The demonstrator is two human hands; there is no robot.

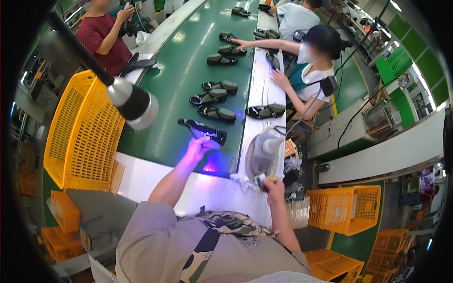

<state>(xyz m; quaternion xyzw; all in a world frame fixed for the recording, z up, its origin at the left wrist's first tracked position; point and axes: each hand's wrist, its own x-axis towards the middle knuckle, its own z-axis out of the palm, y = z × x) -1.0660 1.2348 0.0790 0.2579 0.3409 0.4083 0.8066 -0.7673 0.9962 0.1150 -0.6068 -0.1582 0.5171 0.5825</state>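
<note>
My left hand (198,147) reaches out over the green conveyor belt (188,66) and holds a black sandal (204,131) by its near end, lit by violet light. My right hand (272,187) rests low at the white side rail (262,89), closed around a small brush-like tool (264,181) with a pale handle. A clear plastic bottle (263,152) stands just ahead of that hand.
Several black sandals (214,98) lie on the belt further away, one (265,111) on the rail. A lamp head (134,104) hangs at the left. A yellow crate (80,132) sits left, more crates (347,207) right. A seated person (311,66) works on the right, another (104,35) at the far left.
</note>
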